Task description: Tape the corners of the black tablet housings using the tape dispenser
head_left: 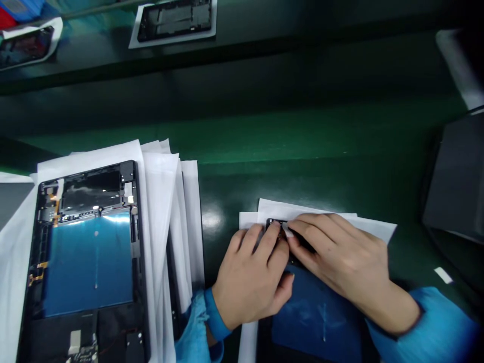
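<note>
An opened tablet chassis (313, 317) with a blue inner panel lies on white paper (374, 229) in front of me. My left hand (251, 280) rests on its upper left corner, fingers curled and pressing down near the top edge. My right hand (340, 257) reaches across the top edge, its fingertips pinched on a small pale tab or strip (286, 229) right beside the left fingers. Both hands hide most of the chassis's top part. Blue sleeves cover both wrists.
A second opened tablet chassis (88, 262) with a blue panel lies on a stack of paper-separated units (177, 227) at the left. Two more chassis (176, 20) (26, 45) rest on paper across the green belt (302, 141). A dark box (457, 181) stands at the right.
</note>
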{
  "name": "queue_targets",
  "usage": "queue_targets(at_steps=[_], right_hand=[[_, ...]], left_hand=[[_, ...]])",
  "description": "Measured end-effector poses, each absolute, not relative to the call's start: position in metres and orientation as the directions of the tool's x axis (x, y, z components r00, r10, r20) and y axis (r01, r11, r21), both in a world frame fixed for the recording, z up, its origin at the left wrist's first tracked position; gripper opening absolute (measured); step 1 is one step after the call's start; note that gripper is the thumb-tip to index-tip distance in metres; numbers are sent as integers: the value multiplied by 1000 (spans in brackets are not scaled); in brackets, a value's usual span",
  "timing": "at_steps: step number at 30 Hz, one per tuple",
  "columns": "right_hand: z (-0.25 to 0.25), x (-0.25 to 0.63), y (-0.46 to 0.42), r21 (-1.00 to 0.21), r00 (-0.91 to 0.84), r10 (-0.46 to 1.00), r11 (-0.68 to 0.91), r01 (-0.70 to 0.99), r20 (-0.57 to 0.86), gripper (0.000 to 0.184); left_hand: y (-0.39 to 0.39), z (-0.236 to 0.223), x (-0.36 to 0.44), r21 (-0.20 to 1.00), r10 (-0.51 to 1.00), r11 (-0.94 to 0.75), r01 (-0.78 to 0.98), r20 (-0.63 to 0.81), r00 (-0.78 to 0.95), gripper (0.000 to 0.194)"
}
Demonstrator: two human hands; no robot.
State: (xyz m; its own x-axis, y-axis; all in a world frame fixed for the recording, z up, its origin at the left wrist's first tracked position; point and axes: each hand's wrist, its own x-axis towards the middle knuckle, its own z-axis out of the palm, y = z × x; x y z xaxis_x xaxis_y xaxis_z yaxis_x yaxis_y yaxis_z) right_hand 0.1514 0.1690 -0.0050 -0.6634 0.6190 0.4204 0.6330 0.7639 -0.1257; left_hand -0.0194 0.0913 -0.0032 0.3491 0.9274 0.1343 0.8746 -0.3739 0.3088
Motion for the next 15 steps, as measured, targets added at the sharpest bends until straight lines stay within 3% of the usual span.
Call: queue_targets(at_steps=[8, 15], right_hand=[[-3, 150, 164, -71, -682, 606, 766, 639, 409, 12], [11, 142, 159, 151, -819, 516, 815, 559, 250, 29]], left_hand=[[91, -1, -18, 322, 932, -362, 875, 138, 335, 43], [89, -1, -20, 347, 932, -363, 865, 155, 329, 42]])
